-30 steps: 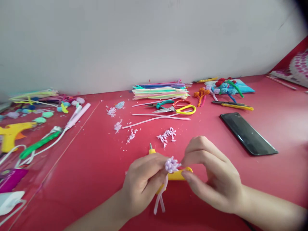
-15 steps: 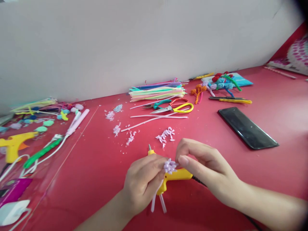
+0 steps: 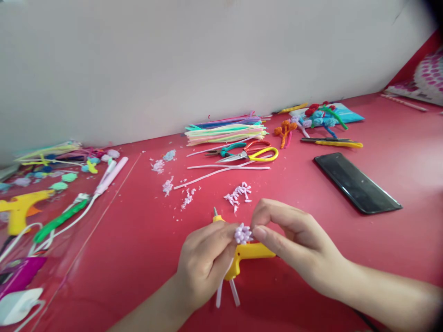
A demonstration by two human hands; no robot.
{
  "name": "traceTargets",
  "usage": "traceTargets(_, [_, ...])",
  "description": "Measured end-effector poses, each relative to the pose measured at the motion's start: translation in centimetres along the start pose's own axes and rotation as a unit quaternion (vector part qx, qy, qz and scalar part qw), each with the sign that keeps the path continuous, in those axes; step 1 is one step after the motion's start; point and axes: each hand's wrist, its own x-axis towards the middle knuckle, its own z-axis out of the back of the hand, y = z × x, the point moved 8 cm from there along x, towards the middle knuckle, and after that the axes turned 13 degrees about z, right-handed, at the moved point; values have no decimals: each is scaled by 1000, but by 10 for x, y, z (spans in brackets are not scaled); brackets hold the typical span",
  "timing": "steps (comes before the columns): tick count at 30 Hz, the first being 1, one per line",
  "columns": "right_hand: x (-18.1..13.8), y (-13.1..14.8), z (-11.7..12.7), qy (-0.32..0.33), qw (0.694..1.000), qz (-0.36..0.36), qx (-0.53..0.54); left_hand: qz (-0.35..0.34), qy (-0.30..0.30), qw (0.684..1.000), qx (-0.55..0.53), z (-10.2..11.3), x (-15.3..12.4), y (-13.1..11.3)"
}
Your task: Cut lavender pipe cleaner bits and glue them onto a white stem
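Pinched in my left hand (image 3: 207, 258) is a small lilac pipe-cleaner flower (image 3: 242, 234), made of short pointed petals. My right hand (image 3: 294, 244) is closed at the flower's right edge, thumb and forefinger together on a small lilac petal, mostly hidden by the fingertips. Under both hands lies a yellow glue gun (image 3: 254, 251), nozzle pointing away and its wire stand toward me; my left hand covers part of it. Just beyond, a loose pile of cut lilac petals (image 3: 238, 193) rests on the red table (image 3: 138, 267).
Farther back are yellow-handled scissors (image 3: 265, 155), pliers (image 3: 231, 148), lilac pipe cleaners (image 3: 221, 172) and a colourful bundle (image 3: 226, 131). A black phone (image 3: 356, 182) lies right, near finished pipe-cleaner flowers (image 3: 321, 117). At left are another yellow glue gun (image 3: 20, 207) and a pink styling iron (image 3: 110, 177).
My right thumb and fingers have shifted slightly left, closer against the flower. The flower has moved a little up and left in my left hand. The things on the table have stayed put.
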Motion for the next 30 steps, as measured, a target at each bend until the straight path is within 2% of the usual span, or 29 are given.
traceTargets(10, [0, -2, 0, -2, 1000, 3, -1, -9, 5, 999, 34, -3, -2, -1])
traceTargets(20, [2, -1, 0, 1, 1000, 2, 2, -9, -10, 1000, 3, -2, -4, 0])
traceTargets(21, [2, -2, 0, 4, 1000, 2, 4, 6, -7, 1000, -15, -3, -5, 2])
traceTargets(23, [1, -2, 0, 8, 1000, 5, 9, 83, 7, 993, -81, -6, -4, 14])
traceTargets(25, [2, -2, 3, -4, 1000, 13, 4, 195, 39, 962, -187, -14, -5, 31])
traceTargets(27, [2, -2, 8, -30, 999, 28, -18, 283, 83, 904, -311, -25, -8, 42])
traceTargets(30, [4, 1, 13, -56, 992, 75, -83, 341, 166, 810, -448, -42, -9, 43])
